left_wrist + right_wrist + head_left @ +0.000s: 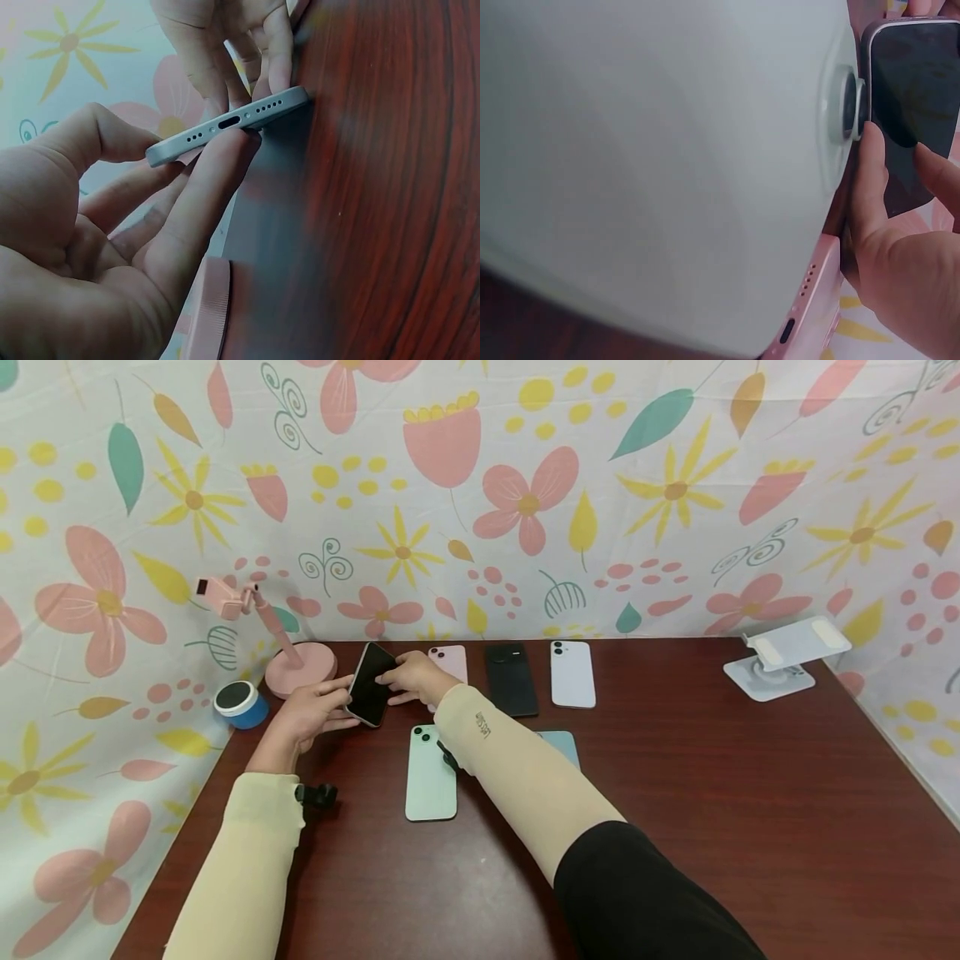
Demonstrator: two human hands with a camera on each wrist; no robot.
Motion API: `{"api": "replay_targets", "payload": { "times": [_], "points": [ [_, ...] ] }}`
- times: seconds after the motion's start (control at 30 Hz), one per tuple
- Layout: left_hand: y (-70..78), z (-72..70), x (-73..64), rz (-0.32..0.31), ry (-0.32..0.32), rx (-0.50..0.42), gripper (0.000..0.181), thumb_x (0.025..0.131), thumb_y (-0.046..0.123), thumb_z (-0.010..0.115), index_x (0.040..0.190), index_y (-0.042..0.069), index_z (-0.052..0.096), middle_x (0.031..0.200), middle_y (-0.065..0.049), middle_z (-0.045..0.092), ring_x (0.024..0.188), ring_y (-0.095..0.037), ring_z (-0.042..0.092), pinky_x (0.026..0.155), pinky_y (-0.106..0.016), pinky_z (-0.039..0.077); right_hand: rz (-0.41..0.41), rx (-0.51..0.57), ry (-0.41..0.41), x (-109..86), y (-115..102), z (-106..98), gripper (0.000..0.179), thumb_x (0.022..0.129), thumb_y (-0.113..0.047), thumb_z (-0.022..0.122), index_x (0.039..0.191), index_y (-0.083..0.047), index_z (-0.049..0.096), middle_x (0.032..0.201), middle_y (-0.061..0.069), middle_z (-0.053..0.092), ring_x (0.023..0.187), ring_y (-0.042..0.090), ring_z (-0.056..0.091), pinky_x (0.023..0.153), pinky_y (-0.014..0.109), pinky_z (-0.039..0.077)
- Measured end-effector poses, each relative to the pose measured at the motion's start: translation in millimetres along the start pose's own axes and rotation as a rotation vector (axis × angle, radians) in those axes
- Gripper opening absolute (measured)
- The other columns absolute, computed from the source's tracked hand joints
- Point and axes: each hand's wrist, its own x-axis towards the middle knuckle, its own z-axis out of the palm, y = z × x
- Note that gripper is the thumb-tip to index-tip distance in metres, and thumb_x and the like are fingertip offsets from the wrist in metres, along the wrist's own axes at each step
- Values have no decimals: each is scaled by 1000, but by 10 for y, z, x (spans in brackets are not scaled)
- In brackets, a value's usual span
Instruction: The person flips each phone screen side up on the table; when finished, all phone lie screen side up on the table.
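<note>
A smartphone with a dark screen and pale frame (369,687) is held between both hands at the table's back left. My left hand (311,714) grips its lower left side. In the left wrist view the phone's bottom edge (229,121), with charging port and speaker holes, faces the camera. My right hand (420,679) holds the phone's other side; in the right wrist view its thumb lies over the black screen (915,90). A mint-green phone (431,789) lies back up below the hands. Beside the right hand lies a pink phone (454,660), partly covered by it.
A black phone (512,689) and a white phone (572,677) lie in the back row. The right forearm partly hides a light-blue phone (564,745). At left stand a pink phone stand (300,670) and a blue-and-white round object (243,710). A white stand (802,647) is back right.
</note>
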Motion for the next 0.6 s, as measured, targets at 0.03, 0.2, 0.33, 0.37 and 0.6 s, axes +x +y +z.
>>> {"api": "replay_targets", "payload": {
  "times": [0.03,0.2,0.33,0.37,0.6],
  "points": [
    [-2,-3,-2,-1,9,10,61,106,16,49,165,15,40,164,-28,45,96,-4,74,99,-35,62,-3,-5,3,-2,1,6,80,103,-5,68,169,2,23,162,31,46,148,42,54,105,49,60],
    [-11,-14,-1,-11,41,33,59,106,15,51,164,12,42,162,-29,47,92,-3,74,99,-35,62,-22,-28,46,-24,3,46,79,101,-4,70,167,4,27,160,32,48,145,43,57,101,48,62],
    [-23,-22,8,-16,48,26,59,106,14,51,164,11,42,161,-31,48,89,-2,75,98,-34,62,-39,-43,83,-55,-2,74,77,100,-2,71,165,5,31,157,33,51,142,44,59,99,47,63],
    [-26,-21,10,-16,49,26,59,106,14,51,164,11,42,161,-32,47,88,-2,74,98,-34,62,-44,-46,88,-60,-3,79,76,100,-2,71,165,6,32,156,33,51,142,44,59,98,47,63],
    [-36,-20,7,-18,65,117,54,108,14,53,161,3,46,158,-33,50,97,0,71,96,-27,62,-57,-117,142,-85,-7,126,72,100,-2,72,163,4,37,150,33,56,135,42,65,95,45,64]
  ]
}}
